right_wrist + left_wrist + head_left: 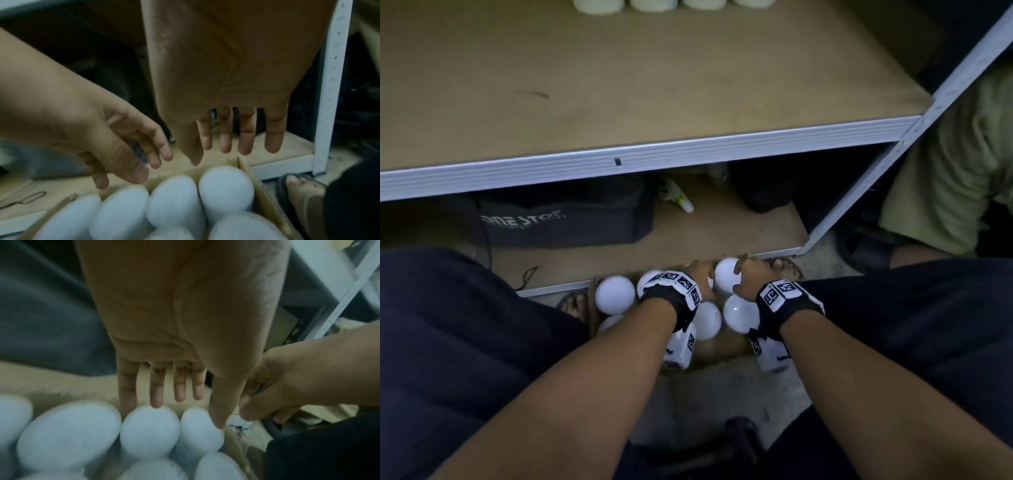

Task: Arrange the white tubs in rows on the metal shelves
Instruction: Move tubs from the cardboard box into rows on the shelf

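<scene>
Several white tubs stand packed in an open cardboard box on the floor between my feet. My left hand hovers over the middle tubs with straight fingers; in the left wrist view its thumb touches one tub. My right hand reaches over the far right tub. In the right wrist view its fingers hang straight just above that tub, holding nothing. More white tubs stand in a row at the back of the metal shelf.
The shelf's brown board is bare in front of the back row. On the lower shelf lie a dark bag and a white bottle. A grey upright post stands right, beside another person's green trousers.
</scene>
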A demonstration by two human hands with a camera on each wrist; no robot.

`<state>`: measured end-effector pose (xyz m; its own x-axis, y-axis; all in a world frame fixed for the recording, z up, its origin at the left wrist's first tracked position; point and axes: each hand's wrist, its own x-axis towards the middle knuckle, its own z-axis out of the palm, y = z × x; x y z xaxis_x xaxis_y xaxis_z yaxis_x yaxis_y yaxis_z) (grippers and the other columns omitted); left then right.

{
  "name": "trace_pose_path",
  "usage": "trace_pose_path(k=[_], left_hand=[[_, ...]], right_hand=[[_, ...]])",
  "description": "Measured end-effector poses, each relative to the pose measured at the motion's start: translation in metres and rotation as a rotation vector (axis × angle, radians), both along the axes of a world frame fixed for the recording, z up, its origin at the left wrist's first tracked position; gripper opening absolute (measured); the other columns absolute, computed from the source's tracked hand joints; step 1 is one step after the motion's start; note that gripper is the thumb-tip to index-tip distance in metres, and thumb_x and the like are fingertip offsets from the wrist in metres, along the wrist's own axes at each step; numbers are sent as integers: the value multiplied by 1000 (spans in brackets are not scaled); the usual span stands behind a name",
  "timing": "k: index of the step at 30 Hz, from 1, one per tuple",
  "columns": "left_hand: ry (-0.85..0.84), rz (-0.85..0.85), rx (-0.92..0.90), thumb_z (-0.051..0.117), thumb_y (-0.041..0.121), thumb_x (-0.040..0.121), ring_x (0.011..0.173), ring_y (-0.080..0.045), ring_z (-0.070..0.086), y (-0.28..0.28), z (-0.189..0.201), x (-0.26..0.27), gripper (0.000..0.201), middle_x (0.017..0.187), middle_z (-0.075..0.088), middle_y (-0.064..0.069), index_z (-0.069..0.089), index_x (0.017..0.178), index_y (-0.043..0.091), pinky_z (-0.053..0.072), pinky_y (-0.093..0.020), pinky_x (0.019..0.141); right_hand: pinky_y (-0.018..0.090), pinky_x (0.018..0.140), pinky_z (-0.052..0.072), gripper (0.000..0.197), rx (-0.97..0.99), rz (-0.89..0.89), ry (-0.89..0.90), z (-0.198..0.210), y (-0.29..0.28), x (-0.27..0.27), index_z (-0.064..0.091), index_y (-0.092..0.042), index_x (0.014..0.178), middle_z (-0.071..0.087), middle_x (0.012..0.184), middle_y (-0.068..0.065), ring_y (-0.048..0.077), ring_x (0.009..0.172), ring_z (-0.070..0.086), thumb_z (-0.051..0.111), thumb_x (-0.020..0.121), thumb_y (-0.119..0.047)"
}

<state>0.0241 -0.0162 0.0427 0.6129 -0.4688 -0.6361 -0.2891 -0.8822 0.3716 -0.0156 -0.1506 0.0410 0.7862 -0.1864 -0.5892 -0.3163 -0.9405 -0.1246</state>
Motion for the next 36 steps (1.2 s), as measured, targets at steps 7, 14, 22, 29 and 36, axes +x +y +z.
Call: trace_pose_path(k=[7,14,22,29,36], left_hand=[[101,27,81,76,34,72,123,-38,40,4,-77,-16,72,135,36,-9,39,133,22,42,-49,99],[-79,46,71,71,49,58,119,-40,39,11,-116,-50,86,123,27,0,24,130,42,41,-55,95],[-229,80,123,75,45,60,124,-37,37,3,-137,-65,84,140,17,1,26,129,44,36,-54,95],[-176,74,99,78,42,59,115,-36,44,3,-133,-61,81,133,23,-2,33,126,36,44,-47,90],[11,82,60,78,34,58,125,-42,37,6,-91,-44,92,134,29,-2,26,133,39,44,-52,98]], right_hand=[[47,100,42,50,-27,15,101,-64,3,-22,41,-17,132,35,139,11,36,128,38,59,87,-27],[47,96,40,60,-99,41,53,-102,14,-42,32,-28,141,28,145,9,36,129,36,55,87,-40],[46,88,40,59,-179,88,11,-110,16,-44,46,-25,131,38,139,13,35,113,50,65,75,-31],[46,90,39,63,-148,51,47,-107,15,-39,38,-27,131,34,135,10,34,114,48,64,74,-36],[50,99,36,74,-34,-26,119,-77,11,-28,32,-28,133,27,139,11,36,128,35,70,70,-35]])
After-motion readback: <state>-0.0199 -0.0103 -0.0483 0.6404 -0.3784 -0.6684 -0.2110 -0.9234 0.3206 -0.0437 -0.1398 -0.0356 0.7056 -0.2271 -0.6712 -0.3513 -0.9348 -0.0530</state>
